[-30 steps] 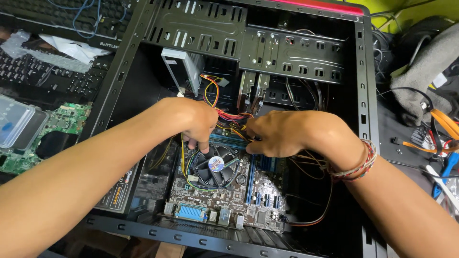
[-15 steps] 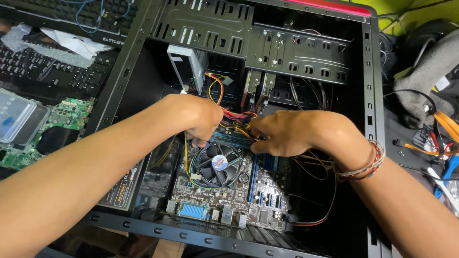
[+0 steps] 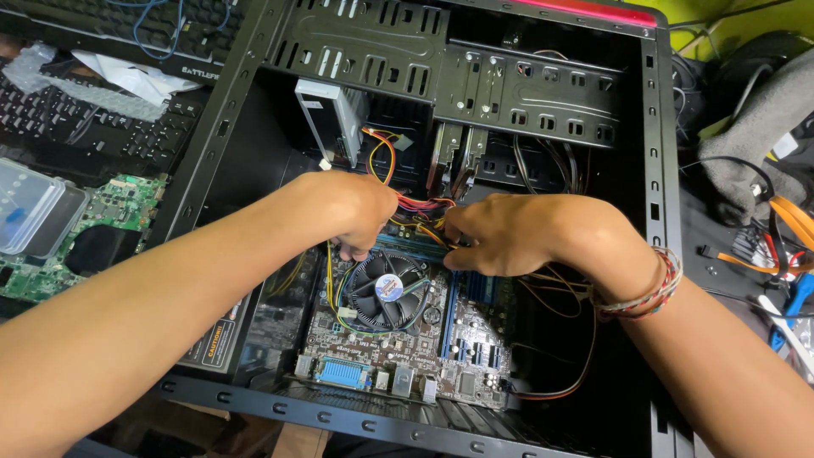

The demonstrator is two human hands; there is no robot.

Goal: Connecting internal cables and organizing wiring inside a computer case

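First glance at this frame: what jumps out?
Two bare hands, left hand and right hand, meet over a tangle of coloured wires in the middle of an open black computer case. Just below them sits the round cooler fan on the motherboard.

Even, fairly bright light from above; the black metal computer case [image 3: 661, 212] is shadowed deep inside. Sharp centre, wide-angle bending at edges, near forearms slightly soft.

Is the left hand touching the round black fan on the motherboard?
Cannot tell. In the head view the left hand is just above the fan, fingers curled down at its upper edge, but no clear contact or gap shows between them.
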